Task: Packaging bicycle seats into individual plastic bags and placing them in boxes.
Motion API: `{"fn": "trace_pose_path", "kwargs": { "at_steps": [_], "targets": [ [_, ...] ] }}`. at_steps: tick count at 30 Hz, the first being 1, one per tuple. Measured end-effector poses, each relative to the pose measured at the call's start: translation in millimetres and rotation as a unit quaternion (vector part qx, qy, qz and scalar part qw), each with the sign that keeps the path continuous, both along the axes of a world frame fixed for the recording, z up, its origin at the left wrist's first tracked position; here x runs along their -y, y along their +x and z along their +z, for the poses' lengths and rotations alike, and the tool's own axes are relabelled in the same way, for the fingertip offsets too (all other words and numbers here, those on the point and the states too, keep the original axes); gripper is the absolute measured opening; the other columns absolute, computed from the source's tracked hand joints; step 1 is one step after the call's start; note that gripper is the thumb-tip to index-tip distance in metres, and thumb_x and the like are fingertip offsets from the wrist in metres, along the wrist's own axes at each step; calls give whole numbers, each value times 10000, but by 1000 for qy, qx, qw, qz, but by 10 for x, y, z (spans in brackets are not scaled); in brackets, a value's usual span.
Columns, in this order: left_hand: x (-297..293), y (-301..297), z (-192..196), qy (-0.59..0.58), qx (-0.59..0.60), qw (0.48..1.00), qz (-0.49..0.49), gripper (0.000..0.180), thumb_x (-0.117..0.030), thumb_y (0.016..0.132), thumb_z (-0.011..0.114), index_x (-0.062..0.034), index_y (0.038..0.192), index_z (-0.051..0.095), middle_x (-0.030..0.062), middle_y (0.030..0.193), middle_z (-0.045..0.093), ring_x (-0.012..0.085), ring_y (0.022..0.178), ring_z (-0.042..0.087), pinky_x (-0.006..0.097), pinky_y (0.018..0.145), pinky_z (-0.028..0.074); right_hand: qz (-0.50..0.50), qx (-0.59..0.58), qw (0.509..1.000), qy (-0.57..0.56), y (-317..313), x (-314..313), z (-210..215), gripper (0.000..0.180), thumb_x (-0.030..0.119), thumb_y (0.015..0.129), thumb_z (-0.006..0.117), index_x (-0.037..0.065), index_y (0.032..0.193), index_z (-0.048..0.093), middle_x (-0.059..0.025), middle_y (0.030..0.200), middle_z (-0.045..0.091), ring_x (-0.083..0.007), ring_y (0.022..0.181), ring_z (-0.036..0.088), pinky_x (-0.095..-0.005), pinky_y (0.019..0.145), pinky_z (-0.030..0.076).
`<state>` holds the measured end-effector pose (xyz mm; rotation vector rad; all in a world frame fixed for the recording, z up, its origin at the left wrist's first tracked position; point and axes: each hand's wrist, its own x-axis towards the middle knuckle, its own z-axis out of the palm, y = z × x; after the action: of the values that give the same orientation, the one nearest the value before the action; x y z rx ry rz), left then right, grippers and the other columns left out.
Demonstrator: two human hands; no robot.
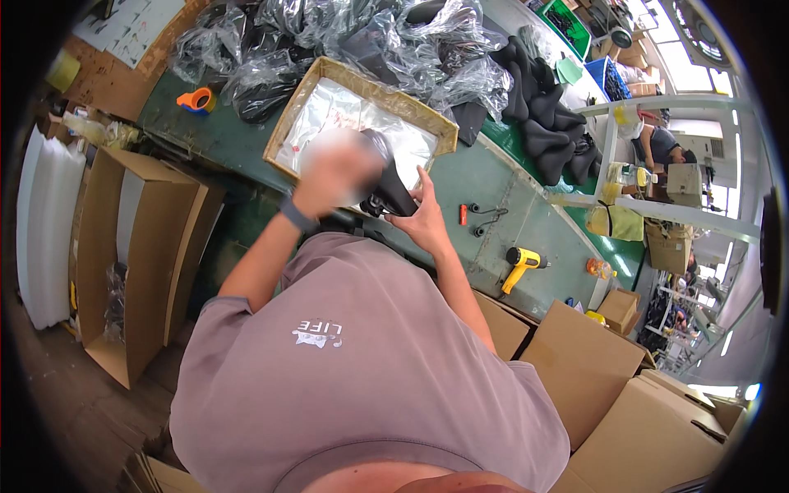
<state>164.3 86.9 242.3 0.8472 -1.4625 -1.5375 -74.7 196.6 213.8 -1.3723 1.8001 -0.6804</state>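
A black bicycle saddle [390,193] is held over the near edge of the green workbench [509,197]. My right hand [427,218] grips it from the right side. My left hand [333,172], blurred and with a dark band at the wrist, is raised against the saddle's left side, close to a clear plastic bag. Just beyond the hands stands a shallow cardboard box [362,111] lined with clear plastic bags.
Bagged saddles [329,33] heap at the bench's far end, and bare black saddles [546,123] lie at the right. A yellow heat gun [519,264], black scissors [486,215], an orange tape dispenser [196,100]. Tall open cartons [136,255] at left, cartons [608,386] at right. A person sits far right.
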Motion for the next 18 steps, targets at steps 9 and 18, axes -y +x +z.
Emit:
{"fn": "trace_pose_path", "kwargs": {
  "at_steps": [9,18],
  "targets": [
    [-435,-293,-137,264,-75,948,-160,852,-470,1038,789,-56,1680,410,82,1441,654,210,1306,614,375,1101,509,-105,280,948,-110,-150,1,244,565,96,1021,782,19,1531,552,-127,1330,694,-255,1177,725,-379,1021,593],
    [3027,-261,53,308,-523,791,78,416,-293,1041,757,48,1267,681,172,1204,754,328,1103,741,426,940,654,-59,238,968,-58,-736,-354,605,637,98,1045,748,12,1631,514,-179,1459,697,-271,1308,696,-398,1122,552]
  ]
}}
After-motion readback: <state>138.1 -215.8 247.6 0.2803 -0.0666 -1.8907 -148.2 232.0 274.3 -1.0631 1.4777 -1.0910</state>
